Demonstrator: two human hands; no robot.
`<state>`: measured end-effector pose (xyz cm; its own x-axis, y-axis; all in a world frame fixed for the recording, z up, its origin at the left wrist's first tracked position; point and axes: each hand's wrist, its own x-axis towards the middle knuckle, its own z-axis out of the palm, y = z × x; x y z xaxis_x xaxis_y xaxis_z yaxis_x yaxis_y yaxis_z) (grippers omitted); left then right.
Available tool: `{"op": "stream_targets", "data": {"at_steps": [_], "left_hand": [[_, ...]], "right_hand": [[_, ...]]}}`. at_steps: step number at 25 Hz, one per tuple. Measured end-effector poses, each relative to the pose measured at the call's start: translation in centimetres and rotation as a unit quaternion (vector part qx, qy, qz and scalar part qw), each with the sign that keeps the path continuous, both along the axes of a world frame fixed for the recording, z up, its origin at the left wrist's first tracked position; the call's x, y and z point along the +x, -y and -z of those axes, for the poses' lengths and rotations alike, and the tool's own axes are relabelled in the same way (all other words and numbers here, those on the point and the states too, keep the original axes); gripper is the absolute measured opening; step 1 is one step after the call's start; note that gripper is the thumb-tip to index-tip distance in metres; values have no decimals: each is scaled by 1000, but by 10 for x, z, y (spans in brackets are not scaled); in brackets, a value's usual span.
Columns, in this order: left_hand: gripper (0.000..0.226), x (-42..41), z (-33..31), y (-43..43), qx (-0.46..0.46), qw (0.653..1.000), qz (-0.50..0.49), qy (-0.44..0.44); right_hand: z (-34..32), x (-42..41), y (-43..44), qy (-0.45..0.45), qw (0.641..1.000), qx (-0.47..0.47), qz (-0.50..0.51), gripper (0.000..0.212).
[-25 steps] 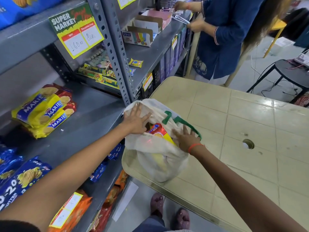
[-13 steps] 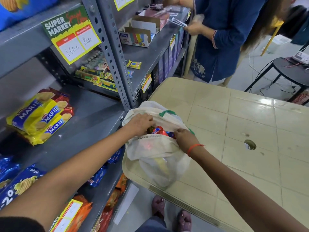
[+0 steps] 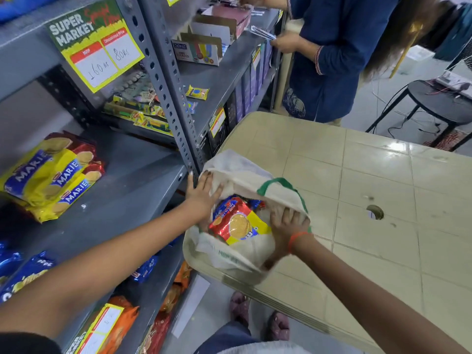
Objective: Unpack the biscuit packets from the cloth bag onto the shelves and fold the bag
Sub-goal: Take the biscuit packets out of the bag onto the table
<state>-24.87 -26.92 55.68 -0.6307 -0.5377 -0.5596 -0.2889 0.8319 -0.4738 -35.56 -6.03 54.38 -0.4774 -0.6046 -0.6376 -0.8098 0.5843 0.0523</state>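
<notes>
While the cloth bag [image 3: 237, 175] sat on the near left corner of the beige table [image 3: 378, 180], both hands worked at its mouth. The left hand [image 3: 201, 195] lay at the bag's left rim with its fingers spread, the tips pressing into the white cloth close to the grey shelf upright [image 3: 166, 80]. The right hand [image 3: 287, 226], with an orange thread at the wrist, gripped the cloth on the right side just below the green handle [image 3: 281, 186]; its fingers curled into the fabric, though motion blur made it hard to tell whether they pinched only cloth. Between the two hands a red and yellow biscuit packet [image 3: 238, 222] showed in the open mouth, its face turned up, with a blue packet edge just behind it. The lower part of the bag hung partly over the table edge.

On the grey shelf [image 3: 127, 180] to the left lay a stack of Marie packets [image 3: 51, 175], well apart from the bag. Blue packets [image 3: 25, 272] rested on the shelf below, and orange ones lower still. A second person in a blue top [image 3: 339, 60] stood at the far end of the shelving.
</notes>
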Motion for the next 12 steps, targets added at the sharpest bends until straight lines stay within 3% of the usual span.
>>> {"op": "stream_targets", "data": {"at_steps": [2, 6, 8, 10, 12], "left_hand": [[140, 20, 8, -10, -3, 1000, -3, -9], [129, 26, -4, -13, 34, 997, -21, -63], [112, 22, -15, -17, 96, 989, -45, -102], [77, 24, -21, -26, 135, 977, -58, -155], [60, 28, -21, -39, 192, 966, -89, -150]], "right_hand": [[11, 15, -12, -15, 1000, -23, 9, 122], [1, 14, -1, 38, 997, -63, 6, 136], [-5, 14, 9, 56, 988, -145, 9, 120], [-7, 22, 18, 64, 971, -231, 25, 93], [-5, 30, 27, 95, 959, -263, 54, 83]]}}
